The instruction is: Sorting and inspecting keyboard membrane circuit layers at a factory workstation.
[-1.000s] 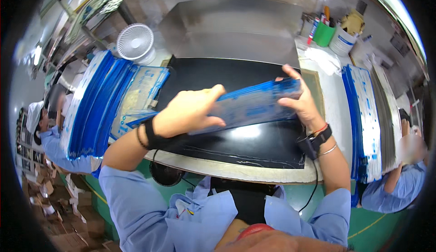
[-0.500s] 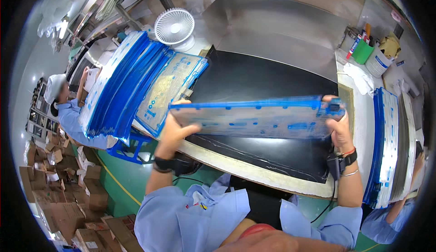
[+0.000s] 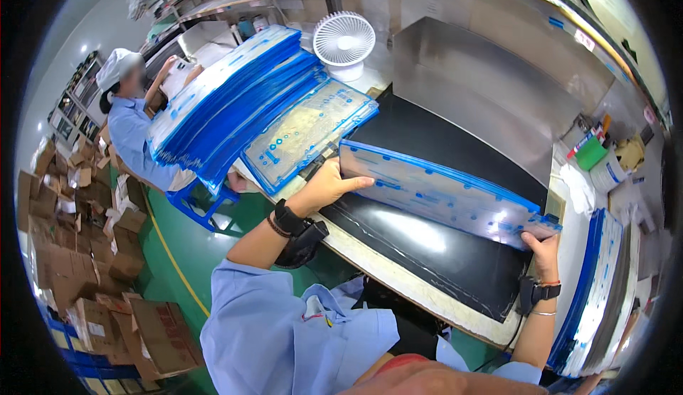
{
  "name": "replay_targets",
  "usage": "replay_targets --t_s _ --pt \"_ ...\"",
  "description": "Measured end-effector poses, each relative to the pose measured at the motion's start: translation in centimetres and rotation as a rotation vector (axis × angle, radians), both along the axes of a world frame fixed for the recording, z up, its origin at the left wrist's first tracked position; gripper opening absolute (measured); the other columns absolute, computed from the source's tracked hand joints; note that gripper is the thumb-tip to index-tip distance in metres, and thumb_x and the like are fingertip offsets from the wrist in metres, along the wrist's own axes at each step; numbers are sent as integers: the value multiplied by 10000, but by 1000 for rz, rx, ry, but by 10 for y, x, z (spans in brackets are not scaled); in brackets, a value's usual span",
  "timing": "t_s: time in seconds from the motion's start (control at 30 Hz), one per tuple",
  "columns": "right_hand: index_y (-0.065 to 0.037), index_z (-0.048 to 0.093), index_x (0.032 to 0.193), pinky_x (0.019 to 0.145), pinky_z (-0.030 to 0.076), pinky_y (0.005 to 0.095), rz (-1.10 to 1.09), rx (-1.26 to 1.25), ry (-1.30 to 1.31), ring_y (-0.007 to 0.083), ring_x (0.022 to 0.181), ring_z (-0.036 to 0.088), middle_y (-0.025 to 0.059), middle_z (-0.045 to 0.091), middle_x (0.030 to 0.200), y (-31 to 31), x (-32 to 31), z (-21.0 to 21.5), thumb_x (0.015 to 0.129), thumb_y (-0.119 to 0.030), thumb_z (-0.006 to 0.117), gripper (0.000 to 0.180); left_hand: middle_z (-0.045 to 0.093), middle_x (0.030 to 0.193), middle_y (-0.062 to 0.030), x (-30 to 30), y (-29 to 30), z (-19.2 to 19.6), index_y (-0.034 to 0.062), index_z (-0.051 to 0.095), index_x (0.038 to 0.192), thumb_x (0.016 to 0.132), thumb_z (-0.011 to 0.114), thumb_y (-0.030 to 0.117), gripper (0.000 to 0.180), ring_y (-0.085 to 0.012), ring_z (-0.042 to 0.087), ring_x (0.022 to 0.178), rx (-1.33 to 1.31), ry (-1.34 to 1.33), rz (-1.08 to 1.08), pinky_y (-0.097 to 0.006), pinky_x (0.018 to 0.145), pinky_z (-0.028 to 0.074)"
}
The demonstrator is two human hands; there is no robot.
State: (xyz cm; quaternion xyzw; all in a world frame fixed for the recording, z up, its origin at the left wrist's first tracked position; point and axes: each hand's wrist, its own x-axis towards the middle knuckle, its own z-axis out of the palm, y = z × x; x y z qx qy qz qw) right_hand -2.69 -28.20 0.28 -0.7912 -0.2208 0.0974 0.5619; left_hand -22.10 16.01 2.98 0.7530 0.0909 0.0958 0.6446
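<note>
I hold a long flat panel [image 3: 441,196] wrapped in blue-edged clear film, tilted up on its long edge above a black mat [image 3: 420,238]. My left hand [image 3: 329,183] grips its left end. My right hand [image 3: 542,244] grips its right end near the mat's right side. Just left of my left hand lies another film-covered panel [image 3: 309,135], resting against a tall leaning stack of similar blue panels [image 3: 228,103].
A small white fan [image 3: 344,39] stands behind the stack. A grey metal hood [image 3: 484,89] rises behind the mat. More blue panels [image 3: 590,302] are stacked at the right. Another person in blue [image 3: 131,121] works at the left. Cardboard boxes [image 3: 107,274] cover the floor.
The panel has swung left and tipped up on its edge. My left hand moved toward the stack, and my view has turned left toward the other worker and the boxes.
</note>
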Motion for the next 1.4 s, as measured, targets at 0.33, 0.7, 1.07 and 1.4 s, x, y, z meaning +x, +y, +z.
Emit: replay_targets --t_s 0.33,0.7,1.07,1.4 --pt "13 596 1151 822 489 312 -21 448 251 153 906 624 66 651 1076 47 81 10 875 -165 681 339 626 1096 -139 -9 55 67 49 397 1326 826 716 145 601 -212 616 983 537 -323 486 -351 861 501" --pt "29 592 1150 825 470 279 -181 178 206 160 908 624 86 659 1068 50 158 -36 826 -125 716 380 659 970 -214 -240 231 97 -56 662 972 795 684 366 459 -357 633 850 1233 273 1417 -413 742 488" --pt "-4 533 1234 1056 325 386 -452 -144 -519 295 1209 462 168 513 1278 29 148 -41 817 -151 704 474 665 997 -246 -209 231 113 -31 666 1056 790 678 434 536 -345 650 929 885 392 1426 -340 815 482" --pt "-112 636 1117 1042 355 388 -366 -168 -668 329 1258 439 193 473 1333 61 113 -15 819 -123 673 300 620 998 -135 -192 242 118 -72 517 1152 848 641 53 352 -222 648 830 -161 -392 1085 -324 630 606"
